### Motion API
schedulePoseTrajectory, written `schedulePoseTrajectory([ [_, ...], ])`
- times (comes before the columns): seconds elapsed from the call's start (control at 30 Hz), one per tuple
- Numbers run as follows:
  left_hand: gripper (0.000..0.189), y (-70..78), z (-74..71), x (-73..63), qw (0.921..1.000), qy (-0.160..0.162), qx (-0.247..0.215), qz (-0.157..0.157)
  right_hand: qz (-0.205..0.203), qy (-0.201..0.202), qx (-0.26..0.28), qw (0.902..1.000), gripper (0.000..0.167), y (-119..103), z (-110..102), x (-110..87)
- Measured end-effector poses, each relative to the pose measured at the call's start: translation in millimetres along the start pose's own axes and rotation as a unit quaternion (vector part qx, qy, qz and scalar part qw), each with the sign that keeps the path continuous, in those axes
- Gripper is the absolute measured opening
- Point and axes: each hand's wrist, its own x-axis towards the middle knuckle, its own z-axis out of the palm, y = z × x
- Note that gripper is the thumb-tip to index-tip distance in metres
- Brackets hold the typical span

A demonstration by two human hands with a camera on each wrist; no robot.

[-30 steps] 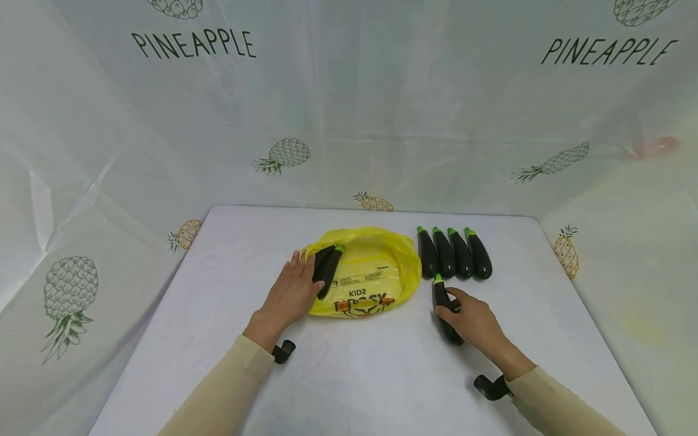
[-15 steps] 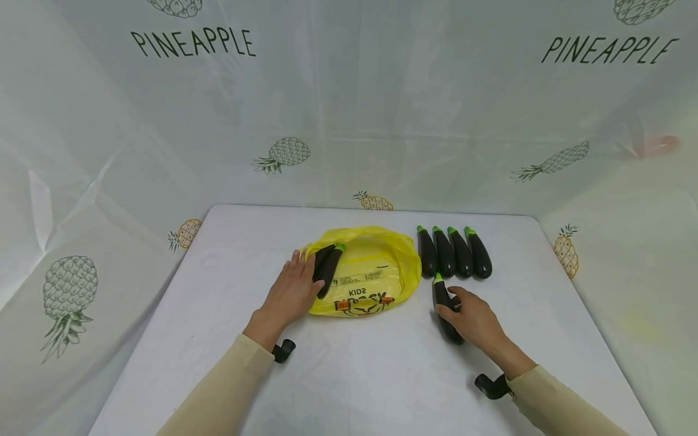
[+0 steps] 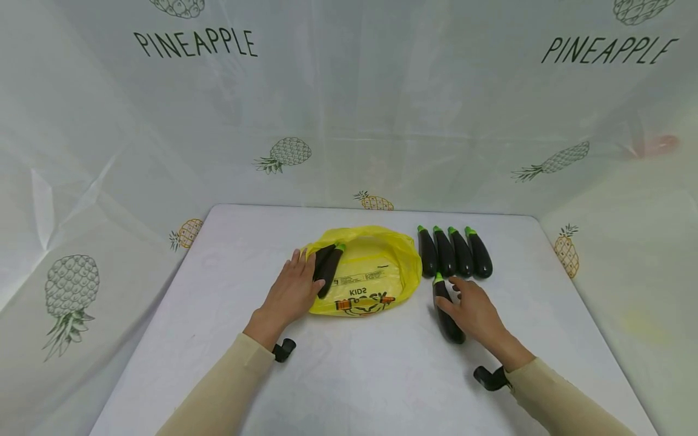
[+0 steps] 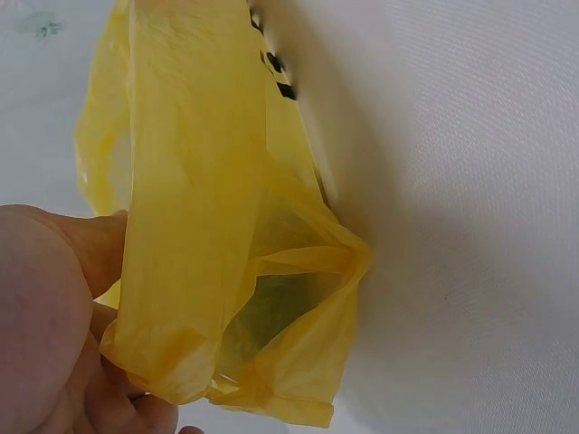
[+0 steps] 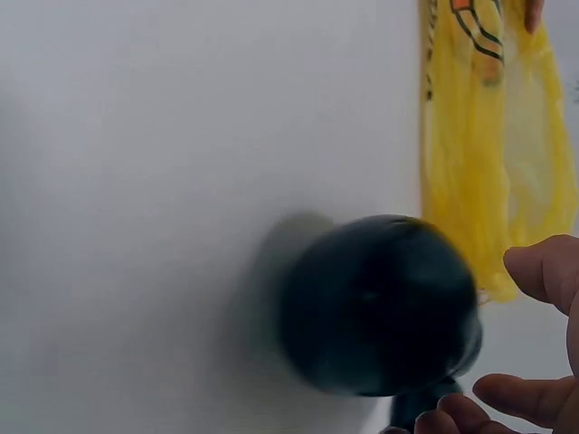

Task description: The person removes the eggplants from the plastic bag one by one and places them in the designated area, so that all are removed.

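A yellow plastic bag (image 3: 376, 275) lies flat on the table with its mouth spread. Two dark eggplants (image 3: 329, 275) with green stems are inside its left part. My left hand (image 3: 289, 293) rests over the bag's left rim with fingers stretched out; in the left wrist view the yellow film (image 4: 190, 199) covers part of the thumb. One eggplant (image 3: 449, 321) lies to the right of the bag. Beside it is my right hand (image 3: 475, 312), thumb and fingers spread apart. The right wrist view shows a gap between these fingers and the eggplant's round end (image 5: 375, 307).
Several more eggplants (image 3: 462, 257) lie in a row behind the single one, stems toward the back. The white table (image 3: 349, 375) ends at a hanging sheet (image 3: 436, 109) printed with pineapples. Black wrist mounts (image 3: 491, 378) sit at both cuffs.
My right hand has let go of the single eggplant; its fingers have spread and shifted slightly up from it. The left hand and the bag have stayed put.
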Motion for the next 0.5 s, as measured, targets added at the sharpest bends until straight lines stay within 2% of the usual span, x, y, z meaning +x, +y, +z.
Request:
schedulePoseTrajectory([
  [0.23, 0.072, -1.4, 2.5, 1.7, 1.0000, -0.002, 0.003, -0.003, -0.019, 0.026, 0.003, 0.9995, 0.066, -17, -8, 13.9],
  [0.5, 0.072, -2.9, 3.3, 3.3, 1.0000, 0.000, 0.003, -0.005, -0.043, 0.028, 0.029, 0.9982, 0.065, -56, -12, 37.2],
])
